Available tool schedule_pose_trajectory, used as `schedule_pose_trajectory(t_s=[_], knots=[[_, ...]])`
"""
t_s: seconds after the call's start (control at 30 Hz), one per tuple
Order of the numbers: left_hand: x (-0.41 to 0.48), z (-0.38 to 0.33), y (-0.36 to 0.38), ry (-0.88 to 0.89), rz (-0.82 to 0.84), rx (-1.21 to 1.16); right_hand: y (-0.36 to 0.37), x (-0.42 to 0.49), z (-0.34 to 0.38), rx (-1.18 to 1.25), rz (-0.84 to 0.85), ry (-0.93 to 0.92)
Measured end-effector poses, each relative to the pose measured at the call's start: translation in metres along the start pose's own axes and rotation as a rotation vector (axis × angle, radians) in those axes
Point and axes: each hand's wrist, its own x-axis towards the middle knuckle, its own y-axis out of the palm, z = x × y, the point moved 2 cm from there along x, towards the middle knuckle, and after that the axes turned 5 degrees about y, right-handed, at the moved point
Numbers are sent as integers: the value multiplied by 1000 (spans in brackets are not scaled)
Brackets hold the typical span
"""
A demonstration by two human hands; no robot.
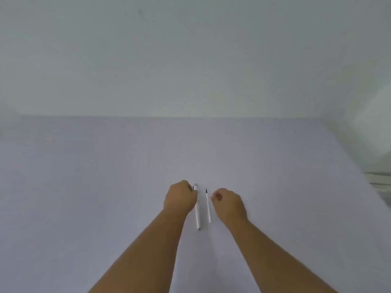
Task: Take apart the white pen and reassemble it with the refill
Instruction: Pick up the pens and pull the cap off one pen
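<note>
Bare left hand [181,195] curled, grip at the far end of the white pen [197,210]; can't tell if it's actually pinching. Right hand [229,203] loosely curled, holding nothing, just right of the thin refill [208,206]. Pen and refill lie parallel, slightly apart, on the pale tabletop [84,176].

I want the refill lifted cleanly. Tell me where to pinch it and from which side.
Pinch the refill at mid-length from above, right hand beside it. It lies flat and thin on the table, parallel to the white pen, so fingertips should straddle its width.
</note>
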Motion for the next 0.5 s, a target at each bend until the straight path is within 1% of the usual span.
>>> schedule_pose_trajectory(t_s=[0.07,0.2,0.4,0.5], knots=[[3,4,13,-65,32,-52,5,6,-5,31,-20,26],[3,13,34,-138,78,-102,13,13,-9,28,-11,33],[7,14,37,-134,47,-134,12,20,-3,54,-29,-2],[4,12,34,-113,12,-244,12,21,7,139,28,40]])
